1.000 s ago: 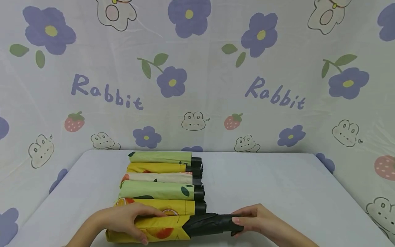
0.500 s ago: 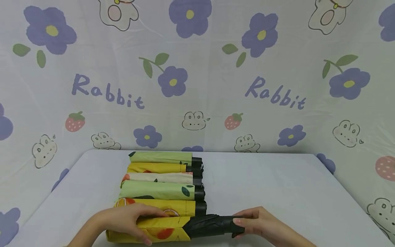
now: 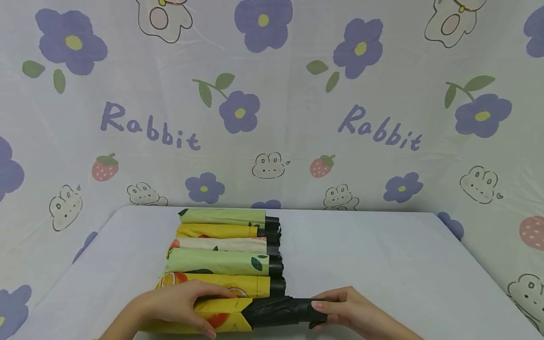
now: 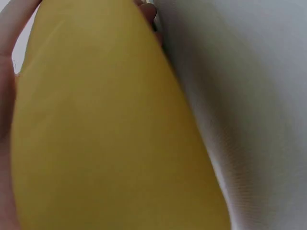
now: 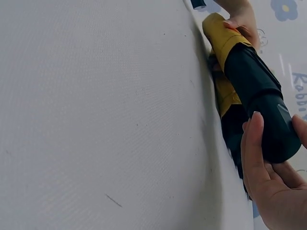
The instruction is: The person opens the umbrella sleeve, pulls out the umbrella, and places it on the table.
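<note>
- Head view: the left hand held the yellow cover, fingers curled round it.
- Right of the cover, the right hand gripped the black umbrella between its fingers.
- The black umbrella sat partly inside the cover.
- Beyond the cover, five wrapped umbrellas lined the counter.

Our left forearm slants in bare from the lower left, and our left grip is curved, its thumb spread wide from its index finger. Our right forearm slants in, bare too, from the lower right; our right grip is bent, thumb set against fingers in a pinch. The hands are well apart.
</note>
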Demonstrator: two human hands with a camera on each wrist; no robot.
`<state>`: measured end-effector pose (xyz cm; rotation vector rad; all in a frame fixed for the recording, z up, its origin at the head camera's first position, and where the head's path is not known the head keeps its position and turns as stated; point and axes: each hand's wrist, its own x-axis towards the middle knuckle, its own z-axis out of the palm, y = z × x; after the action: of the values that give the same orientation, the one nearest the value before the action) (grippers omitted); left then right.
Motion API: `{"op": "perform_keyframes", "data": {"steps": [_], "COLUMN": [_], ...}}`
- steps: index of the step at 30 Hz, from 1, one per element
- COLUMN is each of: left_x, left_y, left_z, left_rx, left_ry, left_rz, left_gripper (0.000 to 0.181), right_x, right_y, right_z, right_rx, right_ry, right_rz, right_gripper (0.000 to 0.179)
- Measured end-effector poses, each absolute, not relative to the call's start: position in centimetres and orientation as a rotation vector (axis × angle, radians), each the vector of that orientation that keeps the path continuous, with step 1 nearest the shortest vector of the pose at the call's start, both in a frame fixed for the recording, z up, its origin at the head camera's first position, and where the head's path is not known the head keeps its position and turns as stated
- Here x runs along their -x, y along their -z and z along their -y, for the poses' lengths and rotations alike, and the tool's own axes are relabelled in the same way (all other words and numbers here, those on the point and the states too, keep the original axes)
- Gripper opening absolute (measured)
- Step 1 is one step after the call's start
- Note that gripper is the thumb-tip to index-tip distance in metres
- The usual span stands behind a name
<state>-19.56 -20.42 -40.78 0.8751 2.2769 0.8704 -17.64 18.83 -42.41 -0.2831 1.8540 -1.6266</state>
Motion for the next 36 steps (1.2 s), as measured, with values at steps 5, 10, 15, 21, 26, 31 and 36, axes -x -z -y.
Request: {"op": "perform_keyframes", "data": {"steps": [5, 10, 15, 21, 26, 31, 36], "left_x": [19.5, 19.6, 19.6, 19.7, 19.8, 19.8, 19.8], "left_y": [40.9, 40.9, 41.0, 41.0, 41.2, 40.9, 40.9], "left_z": [20.2, 20.1, 20.2, 20.2, 20.6, 20.8, 20.9], "left_rx": [-0.879, -0.886, -0.900, -0.907, -0.904, -0.910, -0.912], "left_ry": [-0.876, -0.888, -0.908, -0.917, -0.929, -0.931, -0.928], "left_rz": [-2.275, -2.272, -2.258, -2.246, -2.236, -2.234, -2.238], "left_gripper": [0.059, 0.059, 0.058, 0.059, 0.060, 0.059, 0.054], "right_x": [17.5, 17.6, 17.6, 17.6, 17.7, 17.7, 17.8], "right_y": [42.4, 42.4, 42.2, 42.2, 42.1, 41.6, 41.7], "right_z": [-19.0, -19.3, -20.0, -20.9, -22.2, -23.7, -25.2], "right_rx": [0.294, 0.302, 0.290, 0.276, 0.260, 0.261, 0.301], "right_ry": [1.653, 1.639, 1.613, 1.581, 1.544, 1.521, 1.529], "right_rz": [-1.830, -1.851, -1.887, -1.936, -1.971, -1.990, -1.968], "right_gripper": [0.047, 0.047, 0.049, 0.049, 0.049, 0.049, 0.047]}}
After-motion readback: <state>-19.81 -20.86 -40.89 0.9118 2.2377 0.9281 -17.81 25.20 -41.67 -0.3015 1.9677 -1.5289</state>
